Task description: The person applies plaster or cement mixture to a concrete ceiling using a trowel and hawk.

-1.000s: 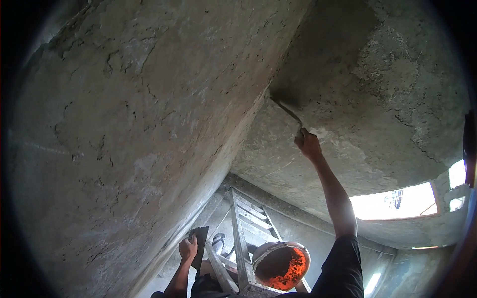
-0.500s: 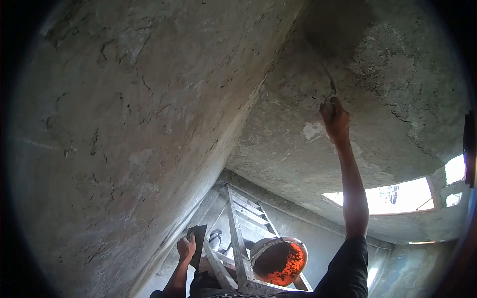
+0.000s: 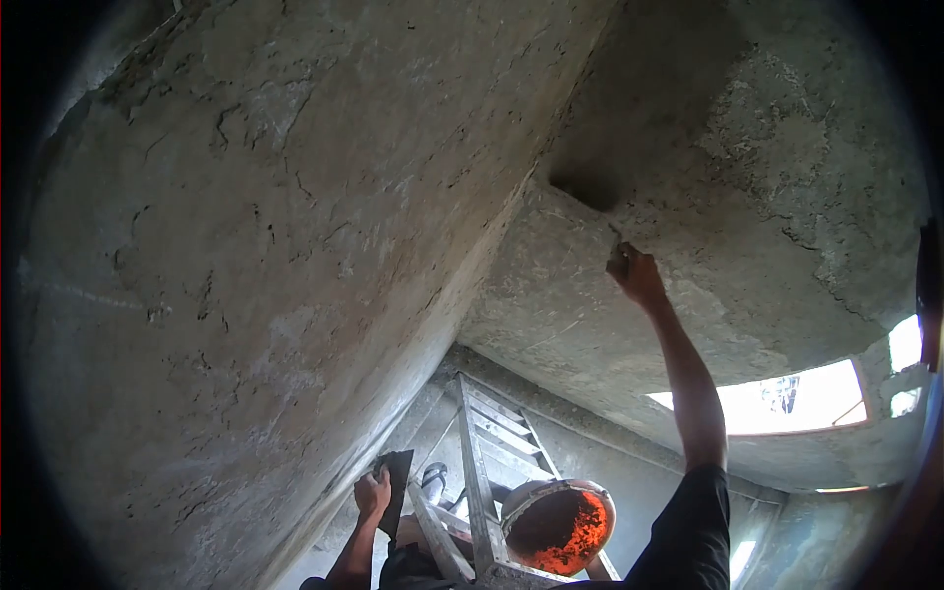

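Note:
My right hand (image 3: 641, 277) reaches up, closed around the handle of a trowel (image 3: 587, 195). Its dark blade lies against the rough plastered wall (image 3: 678, 231), close to the corner. Low on the left, my left hand (image 3: 372, 495) is closed on a thin, dark flat plate, apparently a plastering float (image 3: 397, 484), held upright beside the left wall. Its grip is mostly hidden by my fingers. Below and between my arms, a bucket (image 3: 511, 506) with an orange inside holds dark grey mortar (image 3: 543, 526).
A mortar-stained ladder (image 3: 478, 482) stands beside the bucket. A large cracked wall (image 3: 246, 295) slants along the left and meets the other surface in a corner. A bright window opening (image 3: 806, 398) is at the right. A foot in a sandal (image 3: 434, 478) shows near the ladder.
My right hand has moved slightly down and left, and the trowel blade now shows flatter near the corner. My left hand keeps the dark plate in nearly the same place. The view has shifted slightly.

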The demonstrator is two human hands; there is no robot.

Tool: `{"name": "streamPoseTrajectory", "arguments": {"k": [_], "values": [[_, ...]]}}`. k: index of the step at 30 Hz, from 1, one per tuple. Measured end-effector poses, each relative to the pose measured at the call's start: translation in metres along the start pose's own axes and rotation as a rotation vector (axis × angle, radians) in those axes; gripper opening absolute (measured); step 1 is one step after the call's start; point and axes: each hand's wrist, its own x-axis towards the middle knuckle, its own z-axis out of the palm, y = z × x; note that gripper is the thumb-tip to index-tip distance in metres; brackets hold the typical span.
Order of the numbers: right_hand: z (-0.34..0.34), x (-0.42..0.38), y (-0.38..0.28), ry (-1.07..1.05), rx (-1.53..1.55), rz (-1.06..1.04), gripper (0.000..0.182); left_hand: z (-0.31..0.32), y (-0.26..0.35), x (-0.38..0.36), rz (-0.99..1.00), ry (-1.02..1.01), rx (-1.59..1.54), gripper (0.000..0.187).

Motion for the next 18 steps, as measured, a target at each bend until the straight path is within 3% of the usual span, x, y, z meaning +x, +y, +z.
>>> {"name": "streamPoseTrajectory", "arguments": {"k": [2, 6, 10, 14, 18], "values": [[-0.021, 0.009, -0.002, 0.049, 0.007, -0.085, 0.027, -0.002, 0.002, 0.002, 0.01, 0.003, -0.016, 0.049], [-0.094, 0.021, -0.05, 0.115, 0.059, 0.02, 0.033, -0.002, 0.004, 0.0, 0.007, -0.077, -0.021, 0.05], [-0.105, 0.017, -0.064, 0.205, 0.063, 0.026, 0.031, -0.008, 0.016, -0.005, 0.067, -0.033, -0.056, 0.048], [-0.048, 0.001, -0.035, -0.016, 0.08, 0.108, 0.034, -0.006, 0.013, -0.006, 0.047, -0.041, -0.018, 0.047], [-0.001, -0.004, -0.015, -0.088, 0.087, 0.062, 0.036, -0.008, 0.012, -0.005, 0.031, -0.033, -0.043, 0.051]]}}
